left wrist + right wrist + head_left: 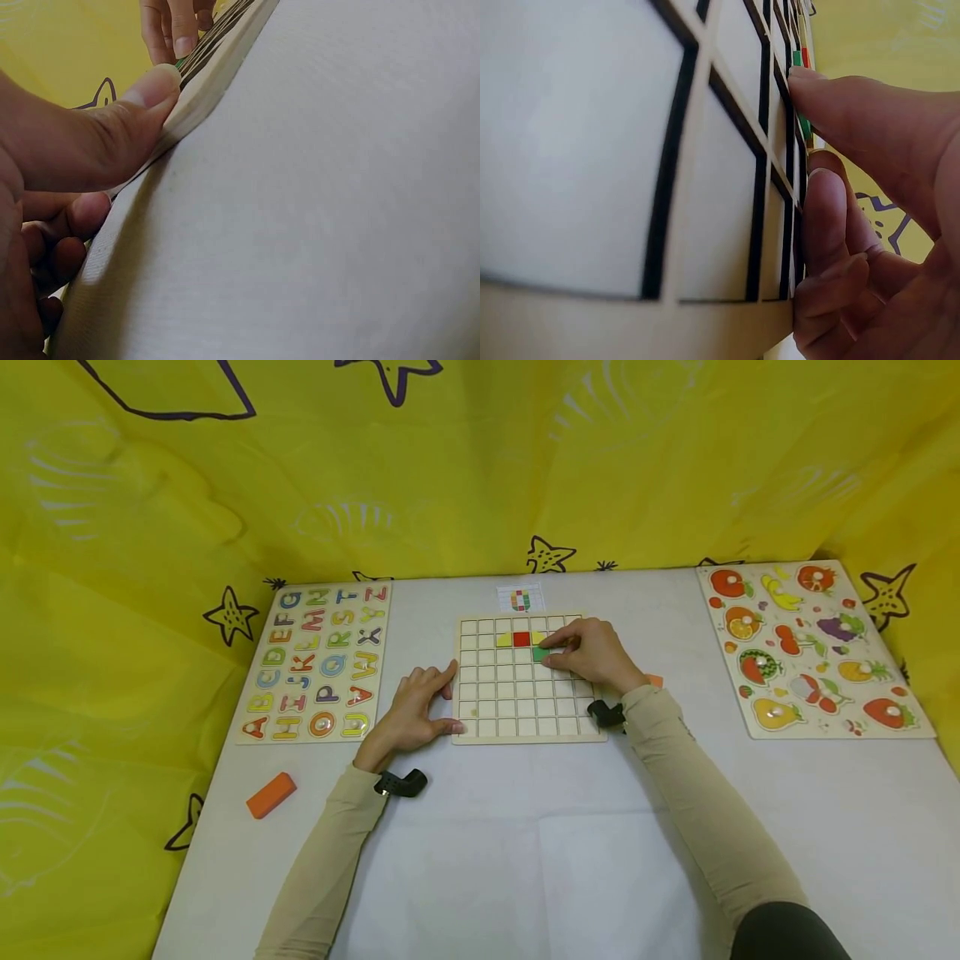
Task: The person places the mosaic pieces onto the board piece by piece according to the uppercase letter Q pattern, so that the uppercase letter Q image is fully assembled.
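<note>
A wooden grid board (495, 737) lies flat on the table in the head view. In its upper rows sit a yellow corner-shaped tile (504, 641), a red square tile (521, 639) and another yellow tile (536, 637). My right hand (596, 653) pinches a green square tile (540, 654) between thumb and index finger, just below the right yellow tile. The fingertips partly cover both. At the board's left edge, my left hand (412, 706) rests spread, with its thumb (150, 86) on the near corner and index finger against the side farther up.
Behind the board lies a small pattern card (520, 600). An alphabet puzzle (315, 664) lies left and a fruit puzzle (813, 652) right. One orange block (272, 795) is at front left; another orange piece (655, 680) shows partly behind the right wrist. Yellow cloth (465, 485) hangs behind.
</note>
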Demonstrator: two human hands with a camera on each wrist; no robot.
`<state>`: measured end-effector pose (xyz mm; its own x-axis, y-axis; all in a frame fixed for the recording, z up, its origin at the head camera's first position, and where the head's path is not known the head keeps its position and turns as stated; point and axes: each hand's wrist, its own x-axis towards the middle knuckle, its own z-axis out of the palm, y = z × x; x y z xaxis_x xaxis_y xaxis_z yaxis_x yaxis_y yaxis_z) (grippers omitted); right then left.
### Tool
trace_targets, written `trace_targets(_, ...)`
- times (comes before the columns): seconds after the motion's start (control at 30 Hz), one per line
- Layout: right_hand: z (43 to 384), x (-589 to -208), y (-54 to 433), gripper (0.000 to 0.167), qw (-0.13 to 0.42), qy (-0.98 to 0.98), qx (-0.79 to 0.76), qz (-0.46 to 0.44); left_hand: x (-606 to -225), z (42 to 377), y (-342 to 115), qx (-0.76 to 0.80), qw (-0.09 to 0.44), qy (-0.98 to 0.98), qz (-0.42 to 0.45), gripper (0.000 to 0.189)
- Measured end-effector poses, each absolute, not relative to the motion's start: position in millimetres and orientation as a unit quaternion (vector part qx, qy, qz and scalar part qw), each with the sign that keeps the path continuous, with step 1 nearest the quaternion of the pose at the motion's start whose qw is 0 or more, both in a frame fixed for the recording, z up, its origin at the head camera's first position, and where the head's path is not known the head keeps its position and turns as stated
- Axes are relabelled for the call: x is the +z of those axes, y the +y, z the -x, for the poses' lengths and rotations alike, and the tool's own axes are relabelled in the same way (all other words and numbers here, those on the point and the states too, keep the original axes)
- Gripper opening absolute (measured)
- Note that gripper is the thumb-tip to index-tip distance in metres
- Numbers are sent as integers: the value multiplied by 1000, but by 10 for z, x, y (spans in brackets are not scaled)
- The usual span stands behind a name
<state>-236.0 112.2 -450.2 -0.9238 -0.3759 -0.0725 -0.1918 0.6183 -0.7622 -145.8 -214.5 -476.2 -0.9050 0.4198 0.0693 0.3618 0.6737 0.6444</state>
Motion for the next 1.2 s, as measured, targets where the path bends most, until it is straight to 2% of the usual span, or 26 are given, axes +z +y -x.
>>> trace_targets(0.37,2363,-4447,1399,27,116,887,-428,125,-4750,1474,-2120,343,42,913,-216,101)
trace_targets(0.73,2308,-4388,1763,25,111,910,-385,106,-4762,1467,-2142,339,47,916,-211,100)
trace_targets(0.97,2240,-4404,1901,31,132,917,-359,113,-4740,1453,-2139,340,51,916,-208,101)
trace_targets(1.2,2200,-4432,1941,29,154,917,-348,120,-4754,1438,-2139,344,50,915,-207,102)
